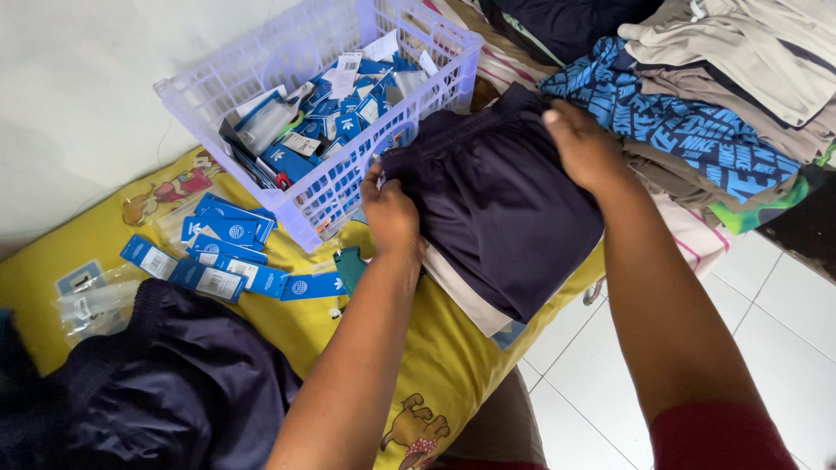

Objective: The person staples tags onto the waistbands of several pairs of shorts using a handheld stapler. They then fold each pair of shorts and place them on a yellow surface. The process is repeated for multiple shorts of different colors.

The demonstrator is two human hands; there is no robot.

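Item: folded navy shorts, on the yellow cushion's right edge beside the basket. Soft, light, probably slippery; best gripped at the waistband. My left hand pinches its corner; my right hand presses flat, fingers loose.

The folded shorts under your hands are dark navy, thin and slightly glossy, with a gathered waistband at the upper edge. They lie flat in a rough rectangle, tilted so one corner points toward the floor. They sit on top of a pale folded garment, on the yellow sheet's edge, just beside the basket and the clothes pile.
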